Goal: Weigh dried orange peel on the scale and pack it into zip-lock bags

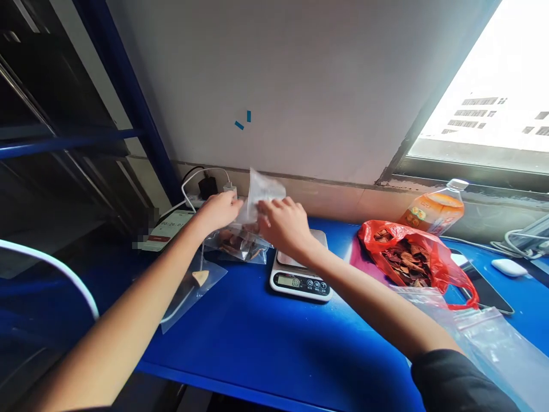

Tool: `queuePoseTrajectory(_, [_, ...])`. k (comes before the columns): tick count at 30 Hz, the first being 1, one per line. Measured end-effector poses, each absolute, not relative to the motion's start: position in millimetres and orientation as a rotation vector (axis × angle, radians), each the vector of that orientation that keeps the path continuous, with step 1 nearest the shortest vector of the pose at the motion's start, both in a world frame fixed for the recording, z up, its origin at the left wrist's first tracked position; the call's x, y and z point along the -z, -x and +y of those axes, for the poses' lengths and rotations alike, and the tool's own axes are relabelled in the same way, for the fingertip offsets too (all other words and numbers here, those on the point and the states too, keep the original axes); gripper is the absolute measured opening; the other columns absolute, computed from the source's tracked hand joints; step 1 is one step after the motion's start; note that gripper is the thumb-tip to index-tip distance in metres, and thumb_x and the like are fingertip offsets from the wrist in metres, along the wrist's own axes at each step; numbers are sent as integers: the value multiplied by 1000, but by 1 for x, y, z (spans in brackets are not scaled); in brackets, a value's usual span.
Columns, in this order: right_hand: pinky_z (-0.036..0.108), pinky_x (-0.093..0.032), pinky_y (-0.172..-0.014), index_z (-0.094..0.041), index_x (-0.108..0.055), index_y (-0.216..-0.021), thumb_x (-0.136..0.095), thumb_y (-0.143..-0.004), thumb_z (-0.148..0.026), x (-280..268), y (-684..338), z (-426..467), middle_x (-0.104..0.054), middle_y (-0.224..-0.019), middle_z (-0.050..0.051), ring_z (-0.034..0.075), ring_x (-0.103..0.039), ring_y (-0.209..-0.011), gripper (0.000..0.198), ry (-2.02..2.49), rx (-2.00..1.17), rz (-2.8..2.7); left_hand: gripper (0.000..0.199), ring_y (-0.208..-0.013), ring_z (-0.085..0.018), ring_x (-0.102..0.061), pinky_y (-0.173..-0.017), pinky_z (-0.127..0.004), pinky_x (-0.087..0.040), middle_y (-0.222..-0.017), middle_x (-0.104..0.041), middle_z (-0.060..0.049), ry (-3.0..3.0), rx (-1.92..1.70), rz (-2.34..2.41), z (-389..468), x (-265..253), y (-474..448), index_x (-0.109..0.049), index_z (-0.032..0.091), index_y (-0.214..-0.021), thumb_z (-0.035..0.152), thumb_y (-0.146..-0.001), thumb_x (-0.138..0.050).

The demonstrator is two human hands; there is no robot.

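My right hand [285,226] is closed on a whitish, see-through plastic bag [263,187], held up behind the kitchen scale, blurred. Its fingers curl over the bag's lower part. Just left of it is my left hand [221,209], its fingers curled in near the bag's left edge; what they pinch, if anything, is hidden. Below both hands lies a clear bag of dried brown pieces [240,246] on the blue table [240,326]. The white digital scale [300,290] reads 0.0, and my right hand and wrist partly cover its plate.
To the right sit a red plastic bag of dried brown pieces [412,263], an orange drink bottle [440,209], a dark tablet [491,286], a white earbud case [509,267] and clear zip bags [501,343]. A phone [169,229], cables and another clear bag [193,297] lie left.
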State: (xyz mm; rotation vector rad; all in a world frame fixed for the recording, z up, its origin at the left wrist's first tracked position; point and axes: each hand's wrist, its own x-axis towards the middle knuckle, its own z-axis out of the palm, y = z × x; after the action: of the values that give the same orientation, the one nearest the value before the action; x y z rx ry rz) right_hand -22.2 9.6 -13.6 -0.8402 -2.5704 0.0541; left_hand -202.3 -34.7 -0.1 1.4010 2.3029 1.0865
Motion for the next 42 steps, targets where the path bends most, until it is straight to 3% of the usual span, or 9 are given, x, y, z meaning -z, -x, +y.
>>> queuePoseTrajectory(4, [46,-48,-88,-21,-62,-122,-50,-91,-38,35,36,11,-61,-124,16,33,-57,-112,37,750,-95,-2859,44,-129,-41,-52,-108,-55,-36,-138,-59,-19,-1469,-706,2608,-105,8,218,-61,17,-126,38,-91,-45])
queuePoseTrajectory(8, [43,-45,-95,-27,-49,-142,-45,-96,-45,45,48,29,-54,-132,14,30,-49,-123,50,739,-279,-2825,58,-121,-54,-52,-96,-65,-41,-126,-62,-31,-1313,-297,2752,-154,27,248,-62,6,-121,44,-78,-59])
queuePoseTrajectory(12, [43,-42,-99,-25,-47,-144,-39,-99,-48,49,61,42,-55,-132,14,30,-47,-126,51,767,-348,-2796,61,-103,-45,-65,-80,-52,-50,-112,-71,-24,-1266,-148,2734,-166,49,267,-64,14,-118,57,-75,-62])
queuePoseTrajectory(17, [34,-38,-103,-16,-48,-138,-43,-98,-48,56,61,43,-54,-132,15,25,-49,-125,51,767,-327,-2738,34,-79,-33,-68,-65,-39,-47,-89,-73,-11,-1315,-123,2750,-168,57,269,-70,22,-93,50,-83,-52])
queuePoseTrajectory(24, [50,-37,-102,-17,-60,-120,-33,-99,-58,58,61,44,-63,-118,17,32,-55,-119,54,896,-285,-2723,32,-90,-35,-67,-66,-36,-47,-102,-70,-14,-1399,-167,2869,-166,63,270,-66,19,-93,47,-85,-51])
queuePoseTrajectory(28, [56,-41,-97,-16,-53,-129,-42,-95,-58,56,58,31,-63,-123,20,36,-58,-115,56,880,-214,-2774,24,-81,-29,-68,-64,-33,-47,-89,-71,-9,-1447,-194,2877,-172,63,268,-64,20,-85,32,-89,-44])
queuePoseTrajectory(33, [42,-46,-94,-20,-53,-131,-43,-97,-41,57,47,22,-62,-126,16,30,-59,-116,41,737,-198,-2850,34,-91,-26,-66,-76,-33,-49,-108,-69,-6,-1524,-331,2991,-178,22,245,-68,23,-101,33,-95,-36])
queuePoseTrajectory(37, [42,-45,-99,-16,-48,-136,-50,-94,-41,60,48,23,-59,-130,16,30,-56,-119,49,706,-197,-2848,31,-95,-19,-64,-90,-28,-47,-105,-68,-1,-2093,-912,2882,-139,-34,203,-71,24,-103,34,-96,-42])
queuePoseTrajectory(42, [46,-40,-106,-10,-48,-136,-59,-89,-45,61,39,16,-54,-136,21,33,-48,-129,60,641,-142,-2803,32,-112,-23,-60,-103,-37,-43,-121,-63,-6,-2271,-664,2637,-31,-47,173,-69,24,-118,26,-98,-44])
